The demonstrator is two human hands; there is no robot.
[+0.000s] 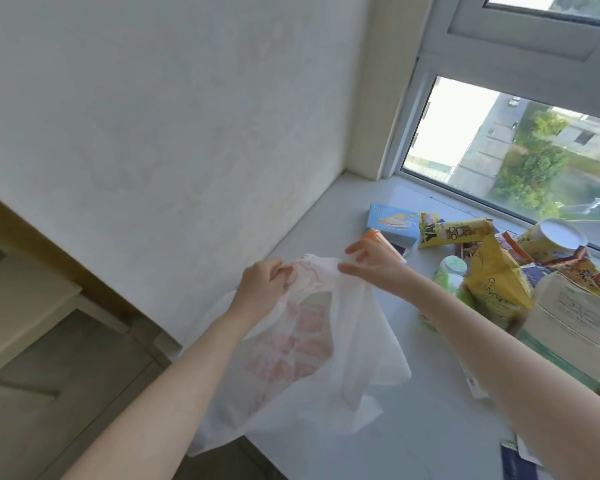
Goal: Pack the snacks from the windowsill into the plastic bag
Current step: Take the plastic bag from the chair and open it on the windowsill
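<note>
A thin white plastic bag with faded red print hangs over the near edge of the windowsill. My left hand pinches its top edge on the left, and my right hand pinches the top edge on the right. Snacks lie behind and to the right: a blue box, an orange packet partly hidden by my right hand, a long yellow packet, a yellow bag, a green and white cup and a yellow tub.
A white wall runs along the left of the sill. The window closes off the far side. A pale carton and more packets crowd the right. Floor lies below on the left.
</note>
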